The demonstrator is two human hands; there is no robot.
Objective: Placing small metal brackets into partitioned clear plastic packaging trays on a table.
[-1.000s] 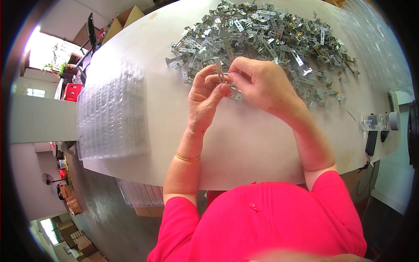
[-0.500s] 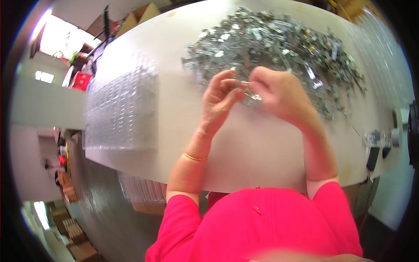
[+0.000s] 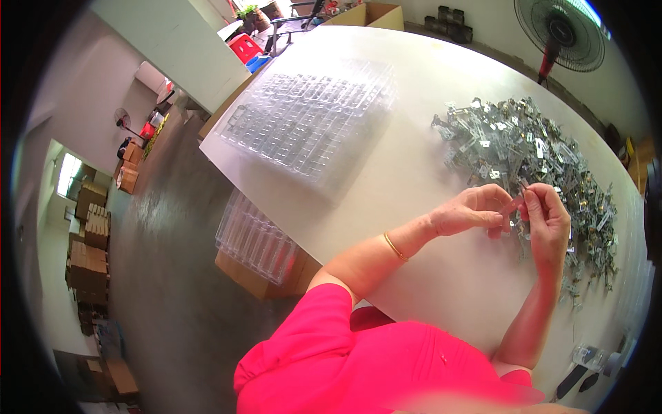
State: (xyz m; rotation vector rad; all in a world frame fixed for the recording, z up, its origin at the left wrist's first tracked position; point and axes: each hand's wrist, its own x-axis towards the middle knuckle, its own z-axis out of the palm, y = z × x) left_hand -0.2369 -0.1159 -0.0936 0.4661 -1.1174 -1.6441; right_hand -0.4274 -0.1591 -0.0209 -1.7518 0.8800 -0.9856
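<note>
the person's left hand (image 3: 476, 210) and right hand (image 3: 548, 221) meet over the white table (image 3: 414, 165), near its right edge, fingertips pinched together on one small metal clip (image 3: 518, 201) held between them just above the tabletop. the piece is thin, bent sheet metal, silvery and shiny; its exact shape is too small to make out. both hands have their fingers narrowed onto it, the left from the side, the right from above.

just beyond the hands, along the right edge, lies a big loose pile of metal clips (image 3: 531, 152), tangled and unsorted. toward the far left corner sits a stack of clear plastic trays (image 3: 310, 121) with rows of small pockets; no metal shows in the top one, so the work looks to be at an early stage, with nearly the whole heap left to handle. more clear trays (image 3: 255, 238) rest on a cardboard box (image 3: 265, 276) below the table's left edge.
</note>
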